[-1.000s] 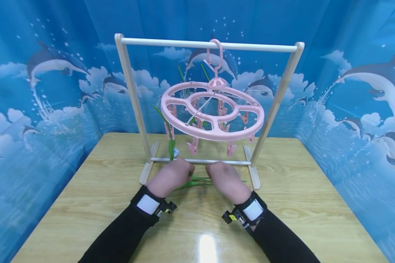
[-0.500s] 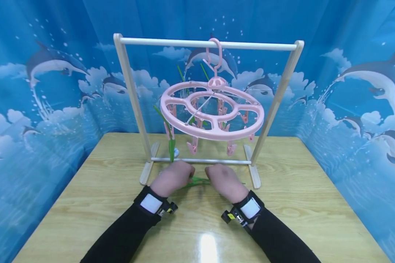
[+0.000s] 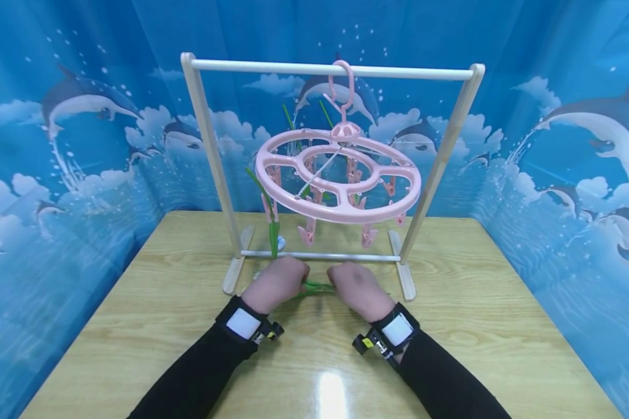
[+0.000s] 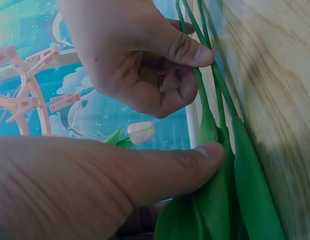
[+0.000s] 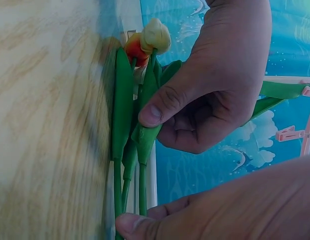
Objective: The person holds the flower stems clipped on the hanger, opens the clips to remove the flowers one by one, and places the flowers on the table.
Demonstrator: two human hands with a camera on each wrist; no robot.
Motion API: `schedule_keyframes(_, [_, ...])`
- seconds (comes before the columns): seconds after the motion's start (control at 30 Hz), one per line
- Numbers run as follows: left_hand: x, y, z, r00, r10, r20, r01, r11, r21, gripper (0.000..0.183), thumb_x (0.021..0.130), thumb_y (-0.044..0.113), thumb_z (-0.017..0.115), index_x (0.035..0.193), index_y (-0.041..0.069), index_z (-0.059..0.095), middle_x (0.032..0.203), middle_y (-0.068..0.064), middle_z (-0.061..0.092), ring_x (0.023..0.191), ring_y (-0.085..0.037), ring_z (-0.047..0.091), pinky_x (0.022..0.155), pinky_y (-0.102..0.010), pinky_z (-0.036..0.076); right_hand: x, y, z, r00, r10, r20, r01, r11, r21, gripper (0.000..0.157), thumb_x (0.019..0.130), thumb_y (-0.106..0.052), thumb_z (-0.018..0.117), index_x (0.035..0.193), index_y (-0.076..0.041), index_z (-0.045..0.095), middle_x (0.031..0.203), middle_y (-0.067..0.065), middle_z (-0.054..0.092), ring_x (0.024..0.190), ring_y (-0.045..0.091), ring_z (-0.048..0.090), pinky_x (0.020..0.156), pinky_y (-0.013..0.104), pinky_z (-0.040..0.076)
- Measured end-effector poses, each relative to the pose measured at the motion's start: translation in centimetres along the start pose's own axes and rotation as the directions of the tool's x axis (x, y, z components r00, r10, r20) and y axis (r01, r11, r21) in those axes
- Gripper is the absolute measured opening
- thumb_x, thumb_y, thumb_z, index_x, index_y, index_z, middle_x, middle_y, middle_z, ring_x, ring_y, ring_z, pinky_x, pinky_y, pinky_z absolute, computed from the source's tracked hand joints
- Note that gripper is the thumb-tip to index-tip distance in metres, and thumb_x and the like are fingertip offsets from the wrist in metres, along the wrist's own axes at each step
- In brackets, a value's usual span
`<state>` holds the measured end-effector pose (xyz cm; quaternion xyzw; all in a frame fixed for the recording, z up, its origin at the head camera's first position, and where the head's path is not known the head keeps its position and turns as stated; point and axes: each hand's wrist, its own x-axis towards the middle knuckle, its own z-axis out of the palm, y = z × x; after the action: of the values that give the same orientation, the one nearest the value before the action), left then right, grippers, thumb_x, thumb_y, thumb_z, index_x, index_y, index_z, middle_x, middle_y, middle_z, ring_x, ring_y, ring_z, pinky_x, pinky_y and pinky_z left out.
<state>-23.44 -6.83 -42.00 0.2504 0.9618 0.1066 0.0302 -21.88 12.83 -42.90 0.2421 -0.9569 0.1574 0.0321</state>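
Note:
Both hands work low over the table, in front of the rack's lower bar, on a small bunch of artificial tulips. My left hand (image 3: 278, 283) pinches the green leaves (image 4: 212, 180) of one tulip between thumb and fingers. My right hand (image 3: 360, 289) pinches the stems (image 4: 200, 87) farther along. In the right wrist view a pale yellow bloom (image 5: 156, 36) and an orange-red bloom (image 5: 136, 48) show past the left hand. The other tulips' leaves (image 5: 123, 105) lie alongside, close to the wood. In the head view the hands hide most of the bunch.
A pink clip hanger (image 3: 340, 216) hangs from a wooden rack (image 3: 453, 139) behind the hands, its clothespins (image 3: 368, 235) dangling. A green-leaved tulip (image 3: 274, 235) hangs head down from its left side. Dolphin-print curtains (image 3: 597, 128) surround the table (image 3: 477, 326).
Both hands have shifted slightly, the left a little toward the person. The green stems between them look closer together than a second ago. The hanger stays in place.

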Motion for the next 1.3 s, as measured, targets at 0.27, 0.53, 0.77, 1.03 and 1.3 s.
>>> schedule_keyframes(0.27, [0.1,-0.2,0.5,0.998,0.054,-0.025,-0.052,0.996,0.07,0.016,0.081,0.022,0.085,0.079,0.017,0.071,0.068,0.009,0.062,0.059,-0.006,0.055,0.06,-0.023,0.049,0.1,0.3,0.4,1.0,-0.014,0.025,0.014,1.0,-0.023,0.024,0.091,-0.002,0.064,0.07,-0.015,0.059,0.059,-0.005,0.049,0.052,0.011,0.045,0.048,0.027,0.04])
schedule_keyframes(0.53, [0.1,-0.1,0.6,0.997,0.075,0.001,-0.075,0.992,0.103,0.02,0.081,0.025,0.086,0.075,0.02,0.067,0.068,0.01,0.063,0.06,-0.006,0.055,0.06,-0.023,0.048,0.3,0.7,0.5,0.998,0.01,0.063,-0.009,1.0,-0.011,0.032,0.089,-0.001,0.064,0.065,-0.019,0.051,0.058,-0.005,0.046,0.052,0.011,0.045,0.049,0.027,0.04])
schedule_keyframes(0.77, [0.2,-0.3,1.0,0.998,0.058,0.033,-0.06,0.994,0.095,0.023,0.082,0.028,0.085,0.075,0.021,0.064,0.068,0.009,0.062,0.062,-0.007,0.054,0.06,-0.024,0.048,0.6,1.0,0.9,0.995,0.025,0.094,-0.022,0.999,-0.033,0.032,0.086,-0.001,0.067,0.065,-0.018,0.05,0.058,-0.005,0.044,0.052,0.011,0.044,0.048,0.026,0.038])
schedule_keyframes(1.03, [0.3,-0.3,1.2,0.997,0.061,0.057,-0.067,0.992,0.107,0.025,0.083,0.028,0.082,0.07,0.021,0.062,0.067,0.008,0.059,0.062,-0.009,0.052,0.059,-0.025,0.046,0.8,1.0,0.9,0.995,-0.009,0.095,0.015,0.998,-0.067,0.034,0.088,-0.002,0.066,0.064,-0.018,0.049,0.057,-0.006,0.041,0.051,0.01,0.042,0.046,0.025,0.036])
schedule_keyframes(1.3, [0.3,-0.3,1.5,0.997,0.053,0.06,-0.061,0.988,0.141,0.024,0.081,0.032,0.083,0.071,0.021,0.064,0.068,0.008,0.062,0.062,-0.008,0.054,0.062,-0.025,0.048,0.9,1.2,0.9,0.987,-0.007,0.16,0.019,0.997,-0.073,0.026,0.079,-0.001,0.073,0.069,-0.017,0.054,0.06,-0.005,0.048,0.056,0.012,0.047,0.049,0.026,0.039])
